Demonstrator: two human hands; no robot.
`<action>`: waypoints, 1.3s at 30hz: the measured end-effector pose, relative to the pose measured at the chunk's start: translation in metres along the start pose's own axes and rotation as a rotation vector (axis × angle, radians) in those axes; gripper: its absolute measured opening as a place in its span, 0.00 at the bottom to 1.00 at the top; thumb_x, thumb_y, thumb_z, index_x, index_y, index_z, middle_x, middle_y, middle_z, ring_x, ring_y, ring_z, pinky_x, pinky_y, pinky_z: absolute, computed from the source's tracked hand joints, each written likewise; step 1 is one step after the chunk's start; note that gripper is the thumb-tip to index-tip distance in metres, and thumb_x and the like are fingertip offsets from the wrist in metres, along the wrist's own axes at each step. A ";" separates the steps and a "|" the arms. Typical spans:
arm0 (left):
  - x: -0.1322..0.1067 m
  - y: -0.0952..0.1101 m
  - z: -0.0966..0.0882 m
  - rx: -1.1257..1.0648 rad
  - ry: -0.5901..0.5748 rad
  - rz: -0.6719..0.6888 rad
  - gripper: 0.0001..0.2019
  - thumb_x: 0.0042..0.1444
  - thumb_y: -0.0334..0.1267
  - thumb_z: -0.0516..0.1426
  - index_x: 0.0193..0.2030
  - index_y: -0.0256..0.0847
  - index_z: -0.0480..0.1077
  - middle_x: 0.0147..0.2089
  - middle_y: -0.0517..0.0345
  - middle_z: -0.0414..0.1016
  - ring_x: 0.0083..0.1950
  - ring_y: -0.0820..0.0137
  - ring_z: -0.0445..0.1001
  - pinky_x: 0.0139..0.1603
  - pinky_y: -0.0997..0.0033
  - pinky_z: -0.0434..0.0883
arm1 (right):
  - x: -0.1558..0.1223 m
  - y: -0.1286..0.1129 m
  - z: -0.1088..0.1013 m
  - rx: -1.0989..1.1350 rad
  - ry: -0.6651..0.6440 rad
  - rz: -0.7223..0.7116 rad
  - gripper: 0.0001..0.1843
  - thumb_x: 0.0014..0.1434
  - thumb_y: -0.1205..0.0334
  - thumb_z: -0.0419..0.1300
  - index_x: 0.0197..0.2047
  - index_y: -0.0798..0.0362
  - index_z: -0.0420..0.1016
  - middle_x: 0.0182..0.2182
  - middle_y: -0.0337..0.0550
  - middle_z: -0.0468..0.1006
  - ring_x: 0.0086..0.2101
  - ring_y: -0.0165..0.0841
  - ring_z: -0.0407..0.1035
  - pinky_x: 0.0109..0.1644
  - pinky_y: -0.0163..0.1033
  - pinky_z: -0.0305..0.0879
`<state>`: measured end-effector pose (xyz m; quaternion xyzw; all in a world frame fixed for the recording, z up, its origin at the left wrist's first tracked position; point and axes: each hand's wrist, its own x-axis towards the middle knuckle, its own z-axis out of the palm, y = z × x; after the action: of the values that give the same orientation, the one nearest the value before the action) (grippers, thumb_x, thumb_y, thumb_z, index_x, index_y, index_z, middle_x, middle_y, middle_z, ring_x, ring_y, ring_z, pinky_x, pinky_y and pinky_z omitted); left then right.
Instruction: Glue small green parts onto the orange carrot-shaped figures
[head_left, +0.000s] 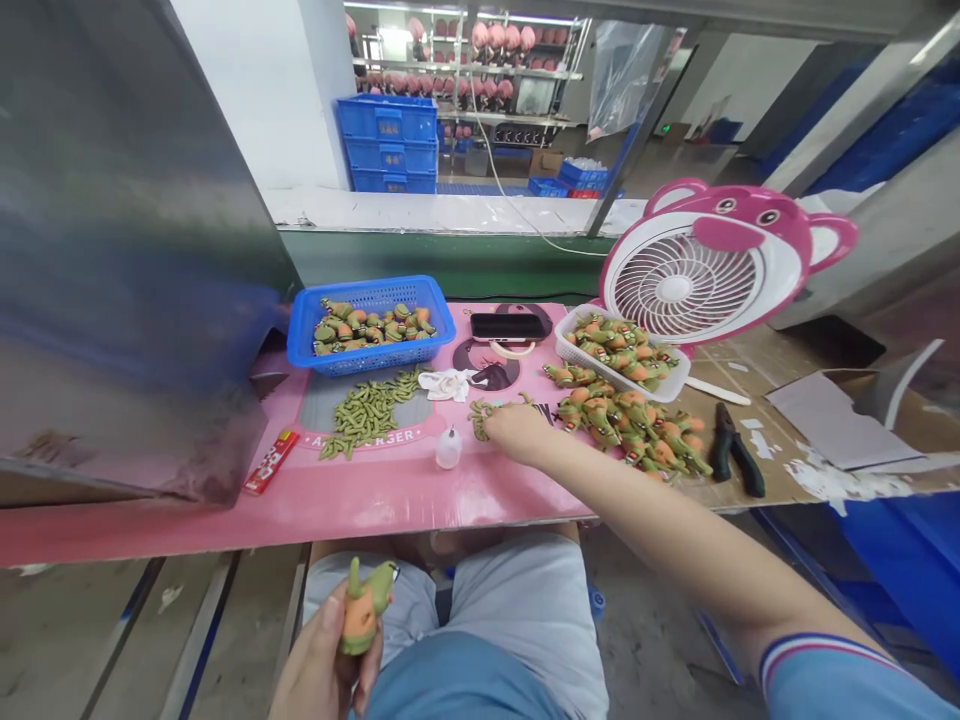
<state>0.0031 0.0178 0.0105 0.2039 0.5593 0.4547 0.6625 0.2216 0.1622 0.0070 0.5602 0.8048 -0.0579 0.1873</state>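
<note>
Low over the lap, the left hand [319, 670] pinches a small orange-and-green toy [364, 607], seemingly light, soft rubber best held round its body, while the right hand's [517, 432] fingers curl onto loose green pieces [484, 412], grip unclear.

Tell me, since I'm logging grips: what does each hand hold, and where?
Left hand grips a toy figure by its lower body; right hand rests on small green pieces.
</note>
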 end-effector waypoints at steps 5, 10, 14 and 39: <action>-0.004 0.002 0.001 0.009 -0.012 0.007 0.28 0.34 0.64 0.61 0.25 0.36 0.67 0.11 0.66 0.56 0.15 0.79 0.47 0.16 0.79 0.50 | 0.012 0.008 -0.009 0.017 -0.101 -0.060 0.06 0.58 0.63 0.59 0.36 0.59 0.70 0.35 0.41 0.72 0.37 0.34 0.68 0.41 0.44 0.68; -0.005 0.003 0.000 0.031 -0.024 0.000 0.28 0.35 0.64 0.60 0.24 0.36 0.66 0.11 0.66 0.56 0.16 0.78 0.47 0.17 0.79 0.50 | 0.011 0.019 -0.001 0.162 0.000 -0.043 0.08 0.57 0.62 0.60 0.31 0.58 0.69 0.28 0.38 0.70 0.31 0.30 0.67 0.36 0.39 0.67; -0.005 0.004 0.001 0.022 -0.040 -0.018 0.27 0.37 0.63 0.60 0.24 0.36 0.66 0.12 0.67 0.55 0.16 0.78 0.47 0.18 0.79 0.50 | 0.005 0.021 0.014 0.367 0.173 -0.046 0.06 0.56 0.66 0.59 0.29 0.58 0.67 0.26 0.35 0.68 0.29 0.29 0.66 0.35 0.37 0.65; 0.004 0.014 0.034 0.051 -0.449 -0.376 0.26 0.34 0.63 0.59 0.17 0.38 0.62 0.06 0.69 0.53 0.07 0.84 0.44 0.10 0.80 0.40 | -0.078 -0.074 0.002 1.705 0.509 -0.540 0.04 0.53 0.60 0.64 0.31 0.50 0.75 0.30 0.40 0.76 0.36 0.31 0.66 0.43 0.38 0.63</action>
<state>0.0291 0.0369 0.0291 0.2089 0.4378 0.2532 0.8370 0.1774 0.0664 0.0252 0.2980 0.6101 -0.5469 -0.4897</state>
